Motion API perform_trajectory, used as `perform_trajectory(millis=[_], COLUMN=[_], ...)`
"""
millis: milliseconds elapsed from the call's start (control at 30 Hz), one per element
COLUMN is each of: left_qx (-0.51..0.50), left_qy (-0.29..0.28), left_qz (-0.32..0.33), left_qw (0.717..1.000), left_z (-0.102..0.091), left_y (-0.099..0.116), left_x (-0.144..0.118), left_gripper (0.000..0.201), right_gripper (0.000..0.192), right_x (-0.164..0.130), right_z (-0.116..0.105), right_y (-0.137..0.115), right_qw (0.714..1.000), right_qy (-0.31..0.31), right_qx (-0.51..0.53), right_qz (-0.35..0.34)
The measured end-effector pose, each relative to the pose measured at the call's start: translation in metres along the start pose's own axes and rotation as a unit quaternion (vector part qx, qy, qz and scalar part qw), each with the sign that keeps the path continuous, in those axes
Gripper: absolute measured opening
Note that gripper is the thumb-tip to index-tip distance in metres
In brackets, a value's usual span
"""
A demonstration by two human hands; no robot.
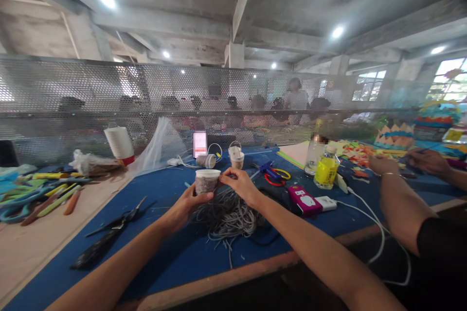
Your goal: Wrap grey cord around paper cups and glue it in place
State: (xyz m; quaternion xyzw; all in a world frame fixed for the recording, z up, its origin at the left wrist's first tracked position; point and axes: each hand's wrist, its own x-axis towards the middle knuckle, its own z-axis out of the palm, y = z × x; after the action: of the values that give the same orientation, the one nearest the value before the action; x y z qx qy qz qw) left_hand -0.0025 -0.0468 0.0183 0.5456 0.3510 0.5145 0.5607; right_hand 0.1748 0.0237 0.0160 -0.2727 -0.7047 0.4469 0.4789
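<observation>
My left hand (188,204) is closed around the lower side of a white paper cup (207,175), held upright with grey cord wound around its wall. At the cup's right side, my right hand (239,185) has its thumb and fingers pinched together. What sits between those fingertips is too small to make out. Below both hands lies a loose tangled heap of grey cord (233,216) on the blue table (160,262). Beyond the cup stand two small cord-wrapped cups with loop handles, one upright (236,158) and one tipped on its side (206,161).
Black-handled scissors (105,235) lie left. Further left are a paper cup stack (118,143) and several tools. A blue glue gun (267,168), purple box (304,200) and yellow-labelled bottle (326,171) stand right. Another person's arm (401,199) reaches in at far right. Perforated mesh (109,87) spans behind.
</observation>
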Motion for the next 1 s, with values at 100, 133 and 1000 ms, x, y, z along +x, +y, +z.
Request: perform_trajectory(millis=[100, 133, 1000], left_qx=[0.001, 0.002, -0.011], left_qy=[0.001, 0.003, 0.078], left_qz=[0.007, 0.009, 0.008], left_qw=[1.0, 1.0, 0.997], left_z=[-0.003, -0.004, -0.011], left_y=[-0.004, -0.005, -0.015], left_x=[0.003, 0.003, 0.01], left_gripper=[0.058, 0.058, 0.052], right_gripper=[0.021, 0.022, 0.028], right_x=[0.0, 0.0, -0.007], right_z=[0.001, 0.001, 0.0], right_y=[-0.001, -0.001, -0.007], right_qw=[1.0, 1.0, 0.992], right_qy=[0.01, 0.01, -0.028], right_qx=[-0.023, -0.027, -0.104], right_qz=[-0.011, -0.012, -0.06])
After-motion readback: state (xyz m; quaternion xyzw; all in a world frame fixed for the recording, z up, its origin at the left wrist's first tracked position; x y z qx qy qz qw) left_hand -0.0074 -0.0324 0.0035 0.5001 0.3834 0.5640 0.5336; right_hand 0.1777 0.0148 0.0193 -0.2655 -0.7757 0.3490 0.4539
